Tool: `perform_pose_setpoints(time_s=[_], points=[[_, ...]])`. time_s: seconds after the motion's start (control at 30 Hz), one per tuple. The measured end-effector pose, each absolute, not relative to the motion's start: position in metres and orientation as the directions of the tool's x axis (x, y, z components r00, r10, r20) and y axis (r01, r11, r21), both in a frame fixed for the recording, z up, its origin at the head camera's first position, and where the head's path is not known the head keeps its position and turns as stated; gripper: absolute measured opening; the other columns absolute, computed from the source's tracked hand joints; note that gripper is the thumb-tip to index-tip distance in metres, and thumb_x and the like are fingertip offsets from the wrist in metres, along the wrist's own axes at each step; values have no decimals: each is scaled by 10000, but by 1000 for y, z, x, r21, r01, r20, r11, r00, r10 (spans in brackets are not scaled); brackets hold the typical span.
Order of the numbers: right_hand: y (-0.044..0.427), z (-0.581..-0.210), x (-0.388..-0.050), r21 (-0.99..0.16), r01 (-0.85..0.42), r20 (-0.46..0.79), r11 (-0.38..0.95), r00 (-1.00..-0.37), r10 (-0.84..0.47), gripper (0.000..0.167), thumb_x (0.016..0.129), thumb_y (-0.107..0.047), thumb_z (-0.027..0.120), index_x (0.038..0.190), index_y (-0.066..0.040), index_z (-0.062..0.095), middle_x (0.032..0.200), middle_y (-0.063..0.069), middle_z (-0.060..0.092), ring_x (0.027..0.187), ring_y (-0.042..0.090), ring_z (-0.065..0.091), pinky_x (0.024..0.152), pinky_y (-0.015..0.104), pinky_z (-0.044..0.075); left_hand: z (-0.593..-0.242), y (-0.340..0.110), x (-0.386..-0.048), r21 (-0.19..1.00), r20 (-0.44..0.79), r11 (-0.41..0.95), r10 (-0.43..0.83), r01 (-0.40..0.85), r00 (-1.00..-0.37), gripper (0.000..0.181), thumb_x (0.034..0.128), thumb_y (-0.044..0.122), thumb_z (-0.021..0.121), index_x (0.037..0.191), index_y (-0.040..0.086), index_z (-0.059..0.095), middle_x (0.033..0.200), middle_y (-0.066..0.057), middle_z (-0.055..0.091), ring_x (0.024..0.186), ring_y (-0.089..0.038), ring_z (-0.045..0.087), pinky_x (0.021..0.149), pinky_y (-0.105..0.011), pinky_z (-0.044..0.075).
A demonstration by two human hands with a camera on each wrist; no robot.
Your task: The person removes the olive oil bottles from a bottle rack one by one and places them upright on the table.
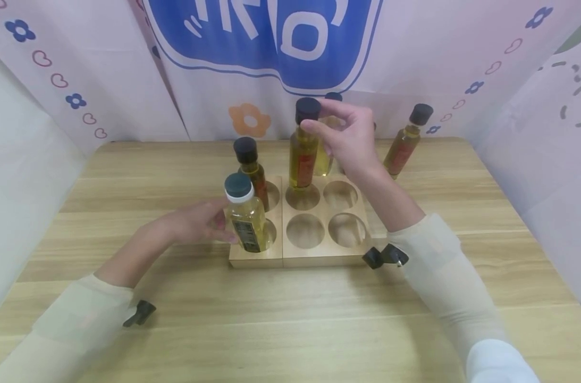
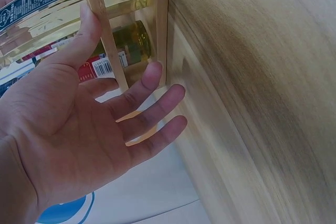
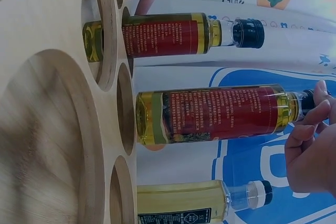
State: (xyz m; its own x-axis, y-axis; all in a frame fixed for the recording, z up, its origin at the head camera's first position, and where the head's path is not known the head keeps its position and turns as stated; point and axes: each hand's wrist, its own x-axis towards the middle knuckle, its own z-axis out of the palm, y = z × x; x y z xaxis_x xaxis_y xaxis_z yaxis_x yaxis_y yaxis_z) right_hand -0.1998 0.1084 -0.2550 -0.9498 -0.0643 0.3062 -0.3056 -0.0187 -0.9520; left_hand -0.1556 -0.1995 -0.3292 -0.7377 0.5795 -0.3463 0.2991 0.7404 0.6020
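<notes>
My right hand [image 1: 350, 135] pinches the black cap of an oil bottle [image 1: 303, 159] with a red label. The bottle hangs upright over a back-row hole of the wooden rack [image 1: 328, 260]; the right wrist view shows its base at the rack's top surface. My left hand [image 1: 194, 223] is at the rack's left side, fingers spread and fairly straight, thumb against the rack's edge in the left wrist view. Beside it, a pale oil bottle [image 1: 248, 229] with a green cap stands in the front left hole. Behind that, another red-labelled oil bottle [image 1: 258, 181] sits in the rack.
Behind the rack stands a pale oil bottle [image 1: 324, 159], partly hidden by my right hand. A further red-labelled bottle [image 1: 402, 151] stands on the wooden table [image 1: 290, 324] at the back right. A printed curtain [image 1: 209, 101] hangs along the table's back edge.
</notes>
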Motion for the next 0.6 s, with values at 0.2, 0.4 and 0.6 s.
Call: perform_pose_setpoints(time_s=[0.2, 0.4, 0.6], points=[[106, -256, -202, -951, -309, 311, -33, -947, -77, 306, 881, 5, 810, 1182, -28, 769, 923, 61, 718, 441, 114, 428, 414, 221, 360, -330, -199, -156, 611, -346, 733, 586, 299, -732, 822, 882, 337, 831, 1522, 29, 417, 1012, -107, 665, 924, -251, 627, 806, -418, 549], [105, -257, -204, -948, -318, 319, -28, -944, -82, 305, 883, 14, 804, 1183, -22, 767, 927, 61, 721, 433, 115, 428, 415, 219, 360, -330, -200, -156, 617, -346, 731, 584, 291, -735, 840, 882, 352, 831, 1538, 48, 402, 1018, -106, 661, 928, -250, 622, 801, -412, 544], [103, -255, -208, -945, -326, 327, -34, -941, -84, 319, 882, 22, 802, 1196, -18, 761, 930, 72, 725, 428, 120, 424, 411, 225, 352, -330, -200, -155, 615, -348, 733, 582, 289, -735, 857, 884, 350, 829, 1549, 46, 383, 1002, -101, 668, 913, -244, 629, 792, -407, 549]])
